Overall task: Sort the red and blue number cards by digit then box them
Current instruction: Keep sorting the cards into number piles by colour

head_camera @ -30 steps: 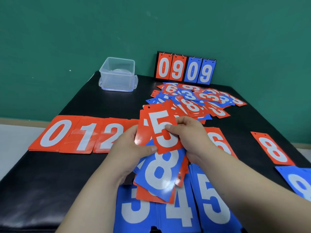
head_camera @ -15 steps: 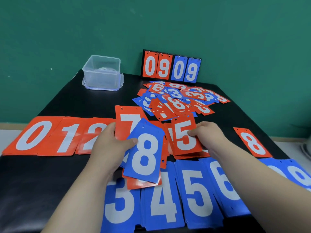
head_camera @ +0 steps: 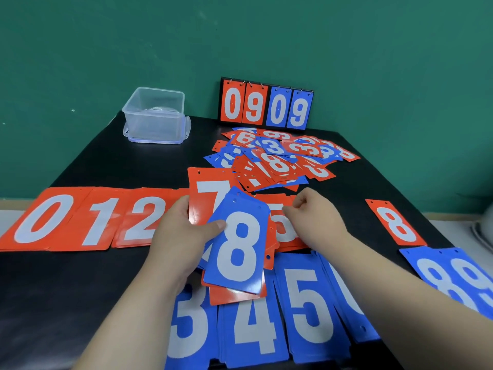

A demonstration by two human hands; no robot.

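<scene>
**On the counter — sorting about midway, boxing not begun**

Along the counter (head_camera: 80, 289) we are building two rows. Red 0, 1 and 2 piles (head_camera: 72, 222) are lying at the left, with a red 5 pile (head_camera: 286, 232) and a lone red 8 (head_camera: 397, 225) further right. Blue 3, 4, 5 and 6 piles (head_camera: 266, 329) are running along the near edge, and blue 8s (head_camera: 458, 279) are sitting at the far right.

Our left hand (head_camera: 173, 236) is gripping a fanned stack (head_camera: 237, 252) with a blue 8 on top and a red 7 showing behind it. Our right hand (head_camera: 314, 217) is hovering over the red 5 pile, fingers loosely curled and holding no card that we can see.

We are judging a good deal as left to do: a mixed heap (head_camera: 277, 161) is waiting near the scoreboard stand (head_camera: 266, 105), and the clear box (head_camera: 154, 116) is holding no cards.

On room, the red 0 pile is looking as if it overhangs the left edge, and the blue piles are crowding the near edge. Bare surface is lying open at the near left — and between the red 5 pile and the red 8.
</scene>
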